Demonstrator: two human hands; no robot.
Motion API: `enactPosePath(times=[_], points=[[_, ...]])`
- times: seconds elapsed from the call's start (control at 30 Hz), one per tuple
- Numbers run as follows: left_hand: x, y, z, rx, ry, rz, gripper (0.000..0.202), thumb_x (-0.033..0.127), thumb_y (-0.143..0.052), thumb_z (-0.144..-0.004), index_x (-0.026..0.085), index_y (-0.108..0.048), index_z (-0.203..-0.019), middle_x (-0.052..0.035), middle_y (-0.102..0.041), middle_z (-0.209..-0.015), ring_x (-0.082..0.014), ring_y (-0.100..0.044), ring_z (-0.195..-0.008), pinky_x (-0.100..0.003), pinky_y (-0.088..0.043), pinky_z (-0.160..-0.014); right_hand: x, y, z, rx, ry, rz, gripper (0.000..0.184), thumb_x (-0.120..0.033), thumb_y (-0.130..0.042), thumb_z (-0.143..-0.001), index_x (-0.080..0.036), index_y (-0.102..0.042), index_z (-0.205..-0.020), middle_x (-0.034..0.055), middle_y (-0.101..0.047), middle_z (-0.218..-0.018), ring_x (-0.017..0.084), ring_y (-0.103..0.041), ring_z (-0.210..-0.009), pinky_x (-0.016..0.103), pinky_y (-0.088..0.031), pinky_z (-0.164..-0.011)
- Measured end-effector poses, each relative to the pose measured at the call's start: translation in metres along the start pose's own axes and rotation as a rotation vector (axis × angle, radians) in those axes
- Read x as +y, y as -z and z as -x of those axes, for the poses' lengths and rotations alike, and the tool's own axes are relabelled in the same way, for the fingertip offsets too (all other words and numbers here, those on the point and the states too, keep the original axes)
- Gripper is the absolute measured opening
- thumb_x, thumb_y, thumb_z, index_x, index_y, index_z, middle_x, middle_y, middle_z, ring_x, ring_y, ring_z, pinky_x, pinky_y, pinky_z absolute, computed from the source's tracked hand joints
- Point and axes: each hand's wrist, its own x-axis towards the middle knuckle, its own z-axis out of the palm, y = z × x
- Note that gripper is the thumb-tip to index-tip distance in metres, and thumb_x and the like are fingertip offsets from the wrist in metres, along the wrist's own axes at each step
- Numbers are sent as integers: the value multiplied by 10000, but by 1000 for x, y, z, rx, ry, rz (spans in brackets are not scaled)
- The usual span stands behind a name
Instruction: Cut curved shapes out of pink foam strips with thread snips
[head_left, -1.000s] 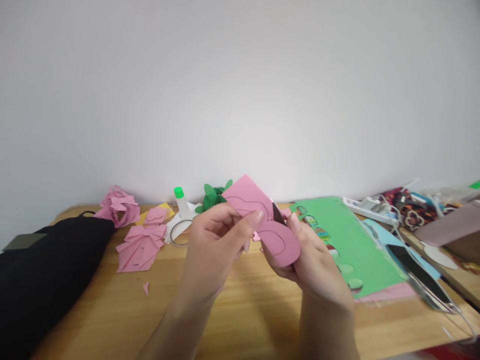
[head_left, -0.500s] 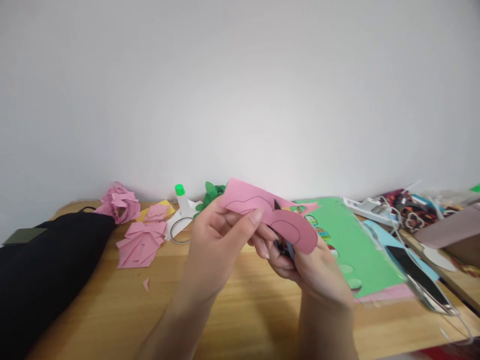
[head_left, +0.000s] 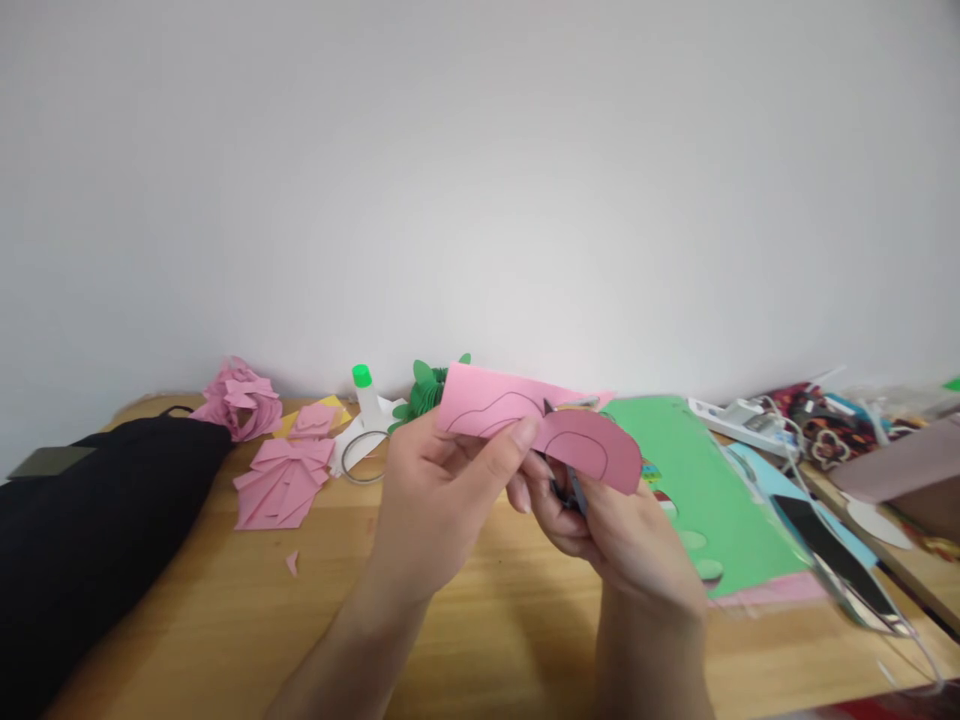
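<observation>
Between the thumb and fingers of my left hand is a sheet of pink paper with curved outlines drawn on it. My right hand is closed round a pair of dark scissors, mostly hidden behind the paper and fingers. A dark blade tip pokes up at the notch in the paper's upper edge. Right of the blades, a rounded, partly cut lobe of the paper curls over my right hand. Both hands are held above the wooden table.
Folded pink paper pieces, a glue stick and a metal ring lie at left, beside a black bag. At right are a green sheet, a phone and a power strip. Green paper leaves stand behind my hands.
The pink paper has tilted, its right lobe rising a little, and the narrow strip behind the blade has shifted left. Both hands keep their hold.
</observation>
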Motion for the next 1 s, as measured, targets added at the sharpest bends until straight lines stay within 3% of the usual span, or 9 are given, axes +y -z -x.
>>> enactPosePath(times=[0.53, 1.0], points=[[-1, -1, 2, 15, 10, 8, 260, 159, -660, -834, 189, -703, -579, 6, -680, -544, -90, -554, -450, -205, -489, -486, 0, -3, -2, 103, -51, 19, 370, -495, -508, -942, -195, -508, -725, -101, -311, -492, 46, -105, -390, 193, -85, -345], [0, 1, 2, -11, -5, 14, 248, 141, -666, -839, 190, -671, -596, 34, -664, -518, -73, -576, -462, -165, -496, -495, 0, 3, 2, 47, -69, -5, 370, -456, -506, -961, -185, -520, -709, -106, -267, -487, 48, -104, -405, 189, -100, -360]])
